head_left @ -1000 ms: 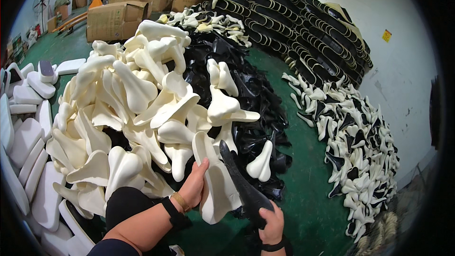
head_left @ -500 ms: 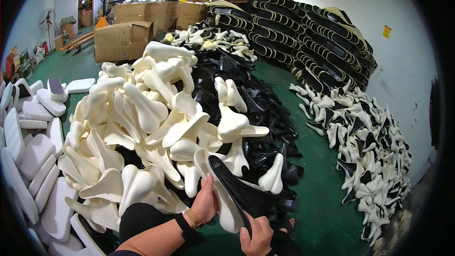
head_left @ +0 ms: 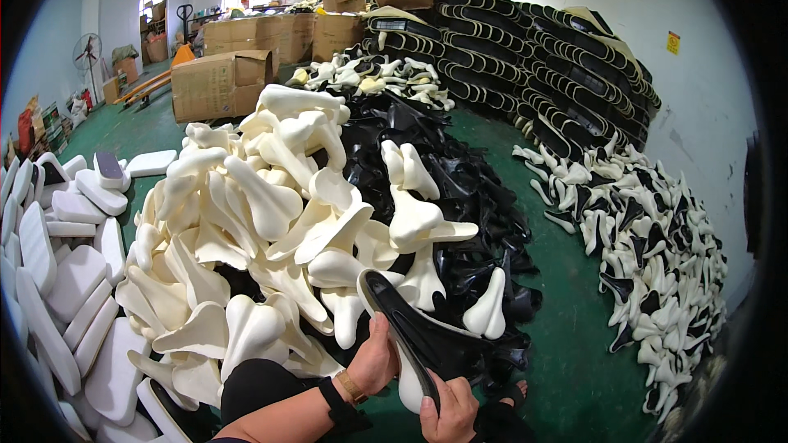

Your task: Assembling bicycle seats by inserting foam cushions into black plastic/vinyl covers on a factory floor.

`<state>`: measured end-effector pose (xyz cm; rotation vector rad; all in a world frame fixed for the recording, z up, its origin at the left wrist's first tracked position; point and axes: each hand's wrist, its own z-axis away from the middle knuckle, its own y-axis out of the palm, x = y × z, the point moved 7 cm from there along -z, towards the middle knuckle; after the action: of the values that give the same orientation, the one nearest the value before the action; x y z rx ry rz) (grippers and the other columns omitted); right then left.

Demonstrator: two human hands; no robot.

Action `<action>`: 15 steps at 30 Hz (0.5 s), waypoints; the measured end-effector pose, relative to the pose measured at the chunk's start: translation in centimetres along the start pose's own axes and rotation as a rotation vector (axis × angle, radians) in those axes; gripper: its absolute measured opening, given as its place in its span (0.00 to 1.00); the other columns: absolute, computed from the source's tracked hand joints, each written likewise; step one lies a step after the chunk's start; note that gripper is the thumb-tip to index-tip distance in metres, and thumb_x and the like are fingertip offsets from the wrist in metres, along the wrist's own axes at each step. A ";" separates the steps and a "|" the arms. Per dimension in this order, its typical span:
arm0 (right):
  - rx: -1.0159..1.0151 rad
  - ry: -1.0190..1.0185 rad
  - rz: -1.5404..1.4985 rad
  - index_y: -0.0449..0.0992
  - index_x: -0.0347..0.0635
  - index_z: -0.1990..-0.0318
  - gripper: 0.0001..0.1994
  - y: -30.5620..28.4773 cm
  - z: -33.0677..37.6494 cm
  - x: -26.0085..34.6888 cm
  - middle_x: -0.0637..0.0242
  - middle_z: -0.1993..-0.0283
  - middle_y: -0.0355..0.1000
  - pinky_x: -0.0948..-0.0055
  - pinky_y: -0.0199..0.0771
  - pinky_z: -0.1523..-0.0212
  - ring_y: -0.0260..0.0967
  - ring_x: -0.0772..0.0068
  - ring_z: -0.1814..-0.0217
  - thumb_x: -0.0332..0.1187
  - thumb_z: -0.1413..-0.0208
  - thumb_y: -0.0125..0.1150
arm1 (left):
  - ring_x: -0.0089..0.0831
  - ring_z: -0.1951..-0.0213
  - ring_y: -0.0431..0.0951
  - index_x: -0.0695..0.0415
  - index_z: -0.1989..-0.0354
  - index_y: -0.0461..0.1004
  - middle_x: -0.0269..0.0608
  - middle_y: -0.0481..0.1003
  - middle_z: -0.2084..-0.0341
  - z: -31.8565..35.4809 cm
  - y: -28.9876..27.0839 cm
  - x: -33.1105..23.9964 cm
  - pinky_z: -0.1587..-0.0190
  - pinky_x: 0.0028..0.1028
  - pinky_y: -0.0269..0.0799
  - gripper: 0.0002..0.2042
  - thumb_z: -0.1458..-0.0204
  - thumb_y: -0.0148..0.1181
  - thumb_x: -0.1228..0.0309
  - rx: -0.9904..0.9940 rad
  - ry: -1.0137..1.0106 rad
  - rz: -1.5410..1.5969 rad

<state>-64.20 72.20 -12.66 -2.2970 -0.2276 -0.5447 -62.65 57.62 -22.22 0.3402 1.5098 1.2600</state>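
Holding position: low centre of the head view, at the near foot of a large heap.

Item in hand: one black saddle base (head_left: 414,336) with a cream foam pad (head_left: 408,377) against its underside. Long axis runs diagonally, narrow nose pointing up and to the left, wide tail down and to the right, tilted up at the nose end. Black face turned toward the camera.

Left hand (head_left: 373,361): forearm enters from the lower edge, wrist carrying a black band and a gold-coloured bracelet; fingers clenched around the left edge of the saddle base near its middle, thumb side up.

Right hand (head_left: 447,410): comes up from the bottom edge, fingers curled over the lower rear edge of the same piece, grasping it.

Surroundings, left: heap of cream foam saddle pads (head_left: 254,238), touching the held piece's nose region; beyond it, rows of white rectangular foam blocks (head_left: 57,279) along the left rim.

Surroundings, centre and right: pile of black saddle shells (head_left: 460,180) just behind the hands; a strip of bare green floor (head_left: 566,336) to the right gives open room; past it, a spread of mixed white-and-black parts (head_left: 657,246) along the wall.

Far end: stacked black curved strips (head_left: 542,57) and cardboard boxes (head_left: 222,82).
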 end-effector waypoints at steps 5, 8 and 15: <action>-0.002 -0.008 0.004 0.74 0.31 0.53 0.15 0.0 -0.1 0.2 0.48 0.67 0.66 0.55 0.68 0.63 0.66 0.44 0.65 0.32 0.42 0.50 | 0.36 0.38 0.61 0.55 0.37 0.59 0.41 0.64 0.39 0.4 0.6 -0.6 0.35 0.36 0.52 0.31 0.37 0.33 0.43 0.013 0.014 -0.033; -0.001 -0.003 0.007 0.74 0.31 0.52 0.15 0.2 -0.2 0.2 0.49 0.67 0.66 0.55 0.68 0.63 0.66 0.45 0.66 0.33 0.41 0.50 | 0.35 0.38 0.61 0.55 0.37 0.58 0.41 0.64 0.40 0.5 0.6 -0.4 0.35 0.36 0.53 0.31 0.38 0.34 0.43 0.021 -0.008 -0.025; -0.021 -0.003 0.066 0.74 0.33 0.51 0.16 0.8 0.1 0.5 0.51 0.67 0.66 0.57 0.68 0.64 0.66 0.47 0.65 0.33 0.41 0.50 | 0.36 0.40 0.64 0.56 0.39 0.60 0.43 0.66 0.42 0.5 0.7 0.1 0.36 0.35 0.56 0.30 0.37 0.33 0.44 -0.015 -0.012 -0.030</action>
<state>-63.51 71.67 -13.00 -2.3173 -0.1470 -0.5123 -62.55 58.25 -21.67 0.3127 1.4896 1.2431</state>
